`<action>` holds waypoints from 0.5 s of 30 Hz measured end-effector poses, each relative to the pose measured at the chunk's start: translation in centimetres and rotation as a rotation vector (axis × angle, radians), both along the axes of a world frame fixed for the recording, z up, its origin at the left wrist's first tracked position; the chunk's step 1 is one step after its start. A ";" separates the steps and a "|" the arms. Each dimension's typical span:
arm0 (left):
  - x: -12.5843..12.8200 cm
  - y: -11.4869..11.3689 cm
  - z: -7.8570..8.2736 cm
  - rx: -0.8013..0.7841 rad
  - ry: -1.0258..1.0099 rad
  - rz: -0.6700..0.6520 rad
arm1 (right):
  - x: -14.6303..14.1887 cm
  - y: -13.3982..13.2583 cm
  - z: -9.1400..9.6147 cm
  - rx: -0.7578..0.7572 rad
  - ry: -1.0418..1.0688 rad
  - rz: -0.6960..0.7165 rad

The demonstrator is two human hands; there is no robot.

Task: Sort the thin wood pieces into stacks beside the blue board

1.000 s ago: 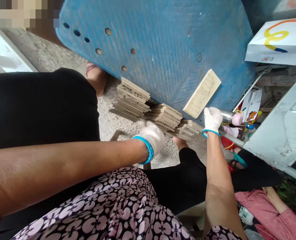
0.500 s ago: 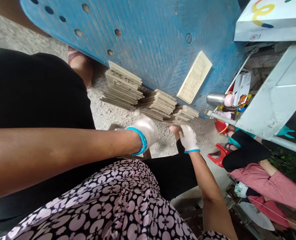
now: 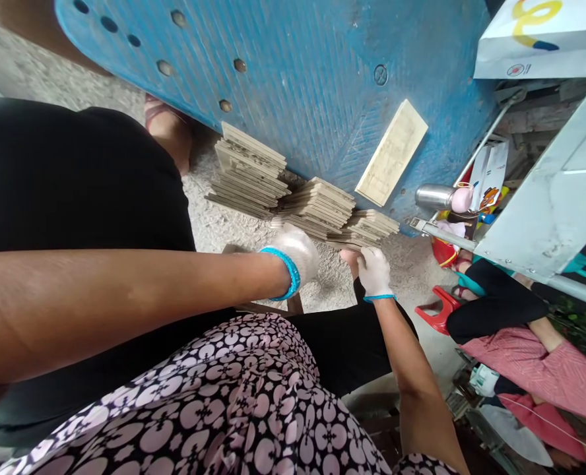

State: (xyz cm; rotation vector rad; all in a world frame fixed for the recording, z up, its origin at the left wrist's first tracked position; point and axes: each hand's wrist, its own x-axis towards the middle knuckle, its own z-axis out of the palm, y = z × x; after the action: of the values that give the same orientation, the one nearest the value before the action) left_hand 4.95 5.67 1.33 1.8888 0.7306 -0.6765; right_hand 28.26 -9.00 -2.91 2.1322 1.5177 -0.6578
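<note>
My gloved right hand (image 3: 373,270) pinches the edge of the lowest flat tan wooden slat (image 3: 345,245) under the stacks (image 3: 317,208) on the concrete floor (image 3: 214,227). My gloved left hand (image 3: 297,254) hovers beside, its grip hidden. I draw level, steadying the pile.

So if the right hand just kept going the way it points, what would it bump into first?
Probably the nearest stack of wooden slats: the right hand points up at it from just below, perhaps already touching its edge; depth is unclear.

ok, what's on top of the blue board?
One pale flat wooden piece lies on the blue board. Stacks of similar pieces cover its lower edge; what's under them can't be seen.
</note>
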 end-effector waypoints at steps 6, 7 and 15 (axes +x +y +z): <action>-0.2 0.2 0.2 0.022 0.013 -0.110 | 0.2 -1.0 -0.3 0.046 0.047 -0.028; -0.2 0.2 0.1 0.020 0.013 -0.110 | 0.2 -1.1 -0.4 0.022 0.047 -0.044; -0.1 -0.6 -0.9 -0.007 -0.024 0.045 | -0.4 -0.3 -0.6 -0.142 -0.002 0.051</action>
State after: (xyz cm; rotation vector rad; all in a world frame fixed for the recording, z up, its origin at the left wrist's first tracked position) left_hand 4.82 5.10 0.48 1.8659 0.7524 -0.6269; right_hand 27.85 -9.34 -3.54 1.9826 1.4735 -0.7233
